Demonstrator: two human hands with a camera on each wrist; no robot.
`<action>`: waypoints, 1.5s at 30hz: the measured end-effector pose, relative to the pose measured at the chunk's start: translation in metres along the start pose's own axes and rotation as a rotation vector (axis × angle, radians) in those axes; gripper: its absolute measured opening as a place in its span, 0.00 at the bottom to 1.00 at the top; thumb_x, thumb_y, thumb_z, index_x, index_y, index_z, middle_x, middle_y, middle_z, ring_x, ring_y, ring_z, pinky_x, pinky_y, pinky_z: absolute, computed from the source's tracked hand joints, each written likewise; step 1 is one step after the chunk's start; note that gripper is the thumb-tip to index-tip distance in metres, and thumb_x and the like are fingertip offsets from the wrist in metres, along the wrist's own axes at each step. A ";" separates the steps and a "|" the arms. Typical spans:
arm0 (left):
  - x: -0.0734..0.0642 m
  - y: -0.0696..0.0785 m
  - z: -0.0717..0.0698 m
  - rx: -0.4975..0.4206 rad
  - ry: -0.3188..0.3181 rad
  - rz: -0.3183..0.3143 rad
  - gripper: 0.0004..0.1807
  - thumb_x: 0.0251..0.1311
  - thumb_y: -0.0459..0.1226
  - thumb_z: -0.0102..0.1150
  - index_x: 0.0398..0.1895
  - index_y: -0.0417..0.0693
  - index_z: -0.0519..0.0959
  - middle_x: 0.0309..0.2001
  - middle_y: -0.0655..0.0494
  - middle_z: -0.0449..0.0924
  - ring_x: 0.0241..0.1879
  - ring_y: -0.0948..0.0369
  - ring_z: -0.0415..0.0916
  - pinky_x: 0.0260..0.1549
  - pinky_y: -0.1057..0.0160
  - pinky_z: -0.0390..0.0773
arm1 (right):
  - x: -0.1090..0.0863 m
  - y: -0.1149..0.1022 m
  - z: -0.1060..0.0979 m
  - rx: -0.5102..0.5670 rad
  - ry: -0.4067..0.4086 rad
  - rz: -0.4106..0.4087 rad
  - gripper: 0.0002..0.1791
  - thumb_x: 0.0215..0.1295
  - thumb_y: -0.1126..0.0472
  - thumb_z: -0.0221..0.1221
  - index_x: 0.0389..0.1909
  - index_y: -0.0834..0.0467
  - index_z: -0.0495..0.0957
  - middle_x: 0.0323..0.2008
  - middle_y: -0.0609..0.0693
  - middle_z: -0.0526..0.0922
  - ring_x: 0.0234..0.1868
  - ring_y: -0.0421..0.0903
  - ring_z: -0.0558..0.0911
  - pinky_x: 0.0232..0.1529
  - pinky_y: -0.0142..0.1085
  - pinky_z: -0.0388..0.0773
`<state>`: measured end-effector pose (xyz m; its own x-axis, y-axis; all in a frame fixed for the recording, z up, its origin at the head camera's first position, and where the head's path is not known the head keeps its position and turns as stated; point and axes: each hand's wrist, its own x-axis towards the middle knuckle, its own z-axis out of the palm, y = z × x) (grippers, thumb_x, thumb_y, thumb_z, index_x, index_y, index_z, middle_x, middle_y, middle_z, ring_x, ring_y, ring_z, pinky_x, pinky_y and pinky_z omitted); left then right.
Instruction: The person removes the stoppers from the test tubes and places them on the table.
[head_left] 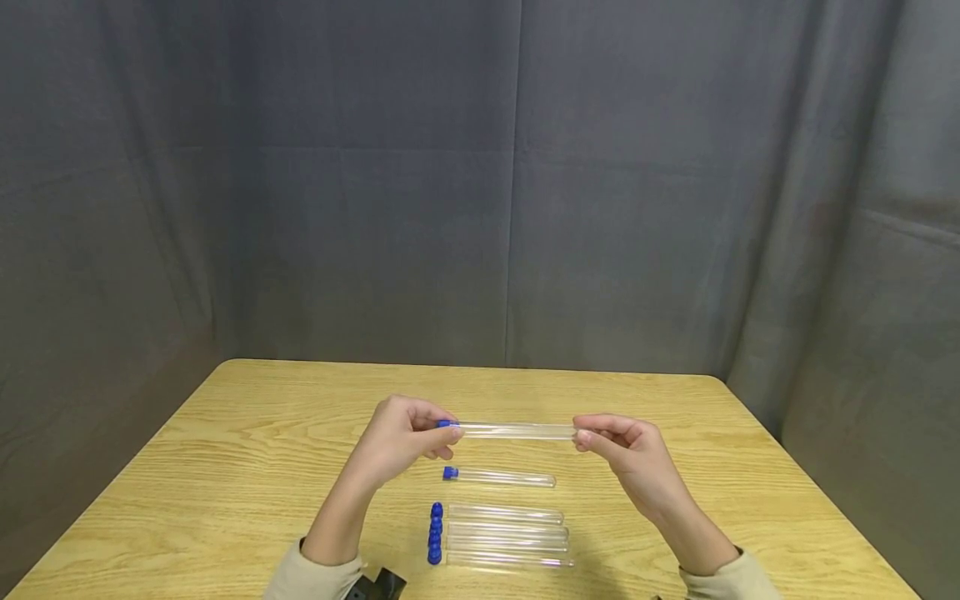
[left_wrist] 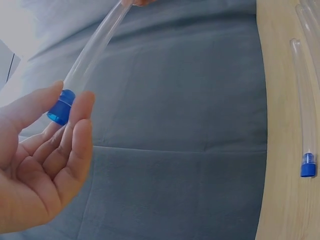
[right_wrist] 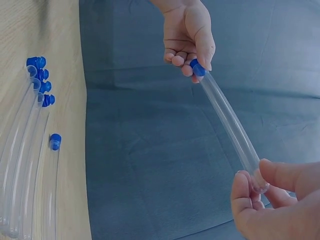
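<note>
Over a wood-grain table (head_left: 262, 433), before grey curtains (head_left: 375, 208), one blue-capped tube (head_left: 517, 431)

A clear, slender tube (head_left: 517, 431) is stretching sideways in the air between two hands, its blue cap (head_left: 447, 423) sitting in the mouth. The left hand (head_left: 397, 437) is pinching the cap between thumb and fingers; the right hand (head_left: 633, 462) is gripping the rounded end. Just below, in the head view, a second capped tube (head_left: 506, 477) is lying flat — its cap also pointing left. Nearer the person, four uncapped tubes (head_left: 506, 531) are lying side by side, with loose blue caps (head_left: 435, 537) lining up just beside their mouths.
</note>
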<state>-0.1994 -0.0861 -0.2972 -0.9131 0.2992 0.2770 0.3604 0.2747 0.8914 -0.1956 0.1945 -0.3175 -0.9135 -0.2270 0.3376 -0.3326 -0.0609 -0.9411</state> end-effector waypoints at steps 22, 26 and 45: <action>0.003 -0.003 0.009 0.060 0.172 -0.004 0.06 0.48 0.31 0.64 0.27 0.35 0.81 0.23 0.50 0.81 0.20 0.59 0.78 0.25 0.65 0.80 | -0.003 0.004 0.009 -0.063 0.172 0.026 0.06 0.54 0.73 0.58 0.34 0.67 0.80 0.28 0.44 0.80 0.29 0.39 0.79 0.38 0.29 0.77; 0.003 -0.003 0.009 0.086 0.200 -0.018 0.06 0.47 0.31 0.65 0.27 0.36 0.81 0.23 0.50 0.81 0.19 0.60 0.78 0.24 0.63 0.80 | -0.003 0.005 0.010 -0.086 0.180 0.021 0.08 0.55 0.73 0.58 0.36 0.73 0.78 0.28 0.44 0.79 0.29 0.39 0.79 0.38 0.29 0.77; 0.002 -0.003 0.011 0.195 0.271 0.012 0.08 0.48 0.35 0.65 0.27 0.38 0.82 0.20 0.54 0.80 0.20 0.62 0.78 0.25 0.64 0.79 | -0.004 0.010 0.013 -0.116 0.203 -0.002 0.12 0.53 0.72 0.60 0.37 0.76 0.75 0.30 0.47 0.79 0.29 0.39 0.79 0.37 0.29 0.77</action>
<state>-0.1999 -0.0765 -0.3035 -0.9166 0.0567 0.3957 0.3772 0.4505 0.8092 -0.1924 0.1819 -0.3288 -0.9373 -0.0262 0.3475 -0.3484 0.0538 -0.9358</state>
